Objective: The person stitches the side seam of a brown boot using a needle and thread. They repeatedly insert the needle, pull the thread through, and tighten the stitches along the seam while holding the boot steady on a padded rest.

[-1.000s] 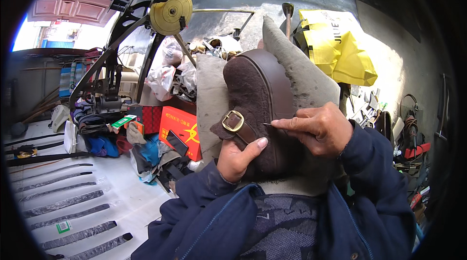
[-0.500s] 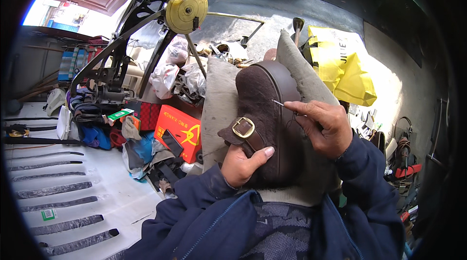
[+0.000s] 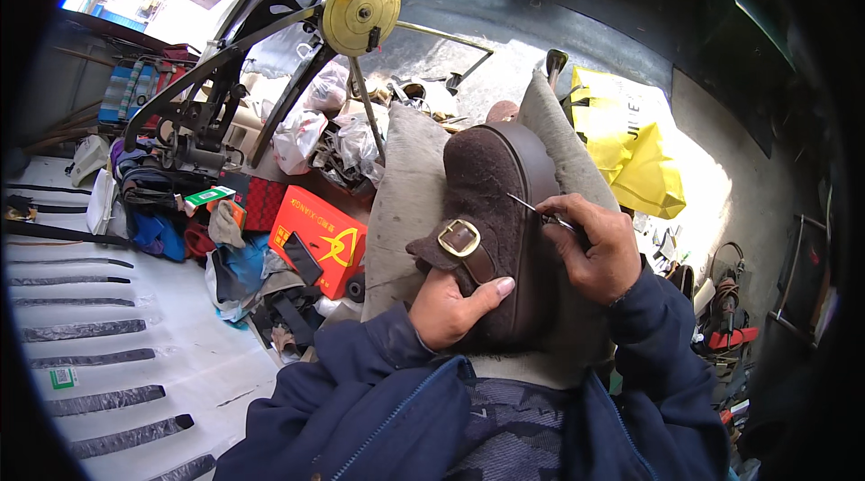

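Brown shoe (image 3: 491,211) between both hands, needle (image 3: 532,209) at sole

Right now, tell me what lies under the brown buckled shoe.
The brown buckled shoe rests on a grey cloth spread over the lap. The left hand steadies it near the brass buckle. Whatever lies beneath the cloth is covered.
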The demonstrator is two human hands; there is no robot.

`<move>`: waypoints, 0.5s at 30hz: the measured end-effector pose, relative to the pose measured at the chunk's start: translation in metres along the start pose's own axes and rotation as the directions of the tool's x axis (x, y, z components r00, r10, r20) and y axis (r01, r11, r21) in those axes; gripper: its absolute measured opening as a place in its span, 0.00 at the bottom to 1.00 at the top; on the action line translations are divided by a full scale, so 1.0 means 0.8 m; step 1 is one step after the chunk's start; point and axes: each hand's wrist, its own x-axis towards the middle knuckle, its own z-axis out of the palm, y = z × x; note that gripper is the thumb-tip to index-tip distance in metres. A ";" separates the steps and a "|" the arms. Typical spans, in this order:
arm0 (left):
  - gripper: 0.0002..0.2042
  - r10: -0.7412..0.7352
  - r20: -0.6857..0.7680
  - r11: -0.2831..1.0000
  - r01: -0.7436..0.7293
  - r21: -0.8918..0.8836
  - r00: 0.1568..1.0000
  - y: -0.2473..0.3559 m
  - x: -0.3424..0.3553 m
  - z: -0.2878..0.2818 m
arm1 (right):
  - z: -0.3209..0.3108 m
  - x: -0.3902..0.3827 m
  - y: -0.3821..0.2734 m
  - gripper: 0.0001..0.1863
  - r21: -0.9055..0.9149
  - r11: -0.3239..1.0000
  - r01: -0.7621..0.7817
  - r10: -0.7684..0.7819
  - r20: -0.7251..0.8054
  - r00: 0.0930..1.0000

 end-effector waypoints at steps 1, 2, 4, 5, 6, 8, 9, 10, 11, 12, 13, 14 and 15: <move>0.12 0.010 0.007 1.000 -0.010 0.015 1.000 0.000 0.000 -0.001 | -0.001 0.000 0.001 0.11 -0.027 0.992 -0.121 0.121 -0.030 0.992; 0.13 0.021 0.019 0.999 -0.022 0.035 1.000 -0.002 -0.001 -0.002 | -0.003 0.000 0.004 0.10 -0.049 0.970 -0.239 0.236 -0.064 0.970; 0.16 0.044 0.047 0.993 -0.048 0.107 0.998 -0.003 0.000 -0.006 | -0.006 0.001 0.010 0.09 0.038 0.921 -0.388 0.390 -0.142 0.910; 0.17 0.057 0.055 0.993 -0.063 0.098 0.997 -0.004 0.002 -0.007 | -0.005 0.000 0.011 0.09 0.190 0.923 -0.336 0.365 -0.149 0.919; 0.19 0.068 0.065 0.990 -0.076 0.120 0.996 -0.003 0.005 -0.008 | -0.003 -0.003 0.013 0.09 0.313 0.869 -0.384 0.445 -0.151 0.883; 0.21 0.071 0.091 0.980 -0.086 0.177 0.993 0.000 0.009 -0.009 | -0.003 -0.016 0.011 0.09 0.595 0.715 -0.367 0.486 -0.046 0.873; 0.23 0.059 0.105 0.974 -0.080 0.213 0.993 0.003 0.010 -0.010 | 0.000 -0.022 0.010 0.09 0.704 0.590 -0.395 0.543 0.016 0.840; 0.24 0.036 0.120 0.961 -0.068 0.268 0.992 0.007 0.012 -0.009 | 0.002 -0.029 0.009 0.09 0.728 0.572 -0.378 0.539 0.015 0.842; 0.25 0.010 0.165 0.947 -0.062 0.316 0.986 0.013 0.016 -0.011 | 0.005 -0.034 0.008 0.09 0.750 0.548 -0.372 0.554 0.008 0.833; 0.25 -0.027 0.206 0.922 -0.055 0.382 0.978 0.019 0.019 -0.012 | 0.009 -0.039 0.008 0.09 0.781 0.516 -0.352 0.563 0.001 0.827; 0.25 -0.065 0.236 0.887 -0.052 0.458 0.970 0.024 0.023 -0.011 | 0.010 -0.044 0.007 0.08 0.774 0.533 -0.340 0.557 -0.018 0.830; 0.26 -0.069 0.269 0.882 -0.067 0.466 0.961 0.028 0.027 -0.011 | 0.011 -0.046 0.008 0.08 0.761 0.542 -0.356 0.570 -0.022 0.821; 0.26 -0.071 0.294 0.871 -0.084 0.483 0.953 0.032 0.030 -0.010 | 0.012 -0.049 0.008 0.08 0.757 0.546 -0.358 0.574 -0.027 0.819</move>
